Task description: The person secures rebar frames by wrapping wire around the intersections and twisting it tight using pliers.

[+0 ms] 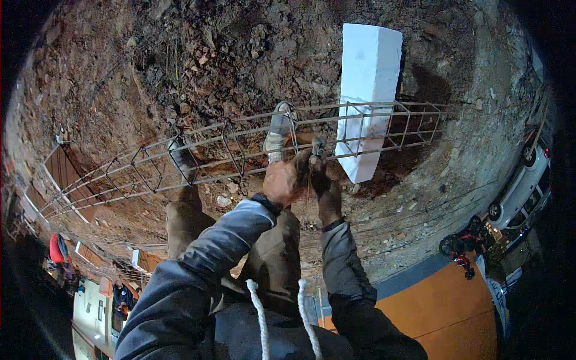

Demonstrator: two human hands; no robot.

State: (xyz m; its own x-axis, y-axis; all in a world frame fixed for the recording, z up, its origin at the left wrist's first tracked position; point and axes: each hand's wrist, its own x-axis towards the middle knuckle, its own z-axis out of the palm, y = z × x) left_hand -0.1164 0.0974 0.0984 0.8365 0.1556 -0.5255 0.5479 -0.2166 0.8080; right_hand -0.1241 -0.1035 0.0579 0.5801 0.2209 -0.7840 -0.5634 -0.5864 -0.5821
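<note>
A long cage of steel rebar [228, 124] with square ties stretches from left to right in front of me, above the soil. My left hand [282, 180] is closed at the cage's near bar; its fingertips and whatever they grip are hidden. Close beside it, my right hand [327, 195] is wrapped round what looks like a pair of pincers [318, 147], whose grey metal head points up to the near bar. The cage's right part crosses a white block [363, 78]. My shoes [277, 129] show among the bars.
Rough dug soil [240, 54] with stones lies all around. The cage's left end reaches a brown block [63, 174]. Farther right are a motorcycle [465, 243] and a white vehicle [519, 195]. An orange surface [438, 306] lies lower right; a person in red [58, 249] is at far left.
</note>
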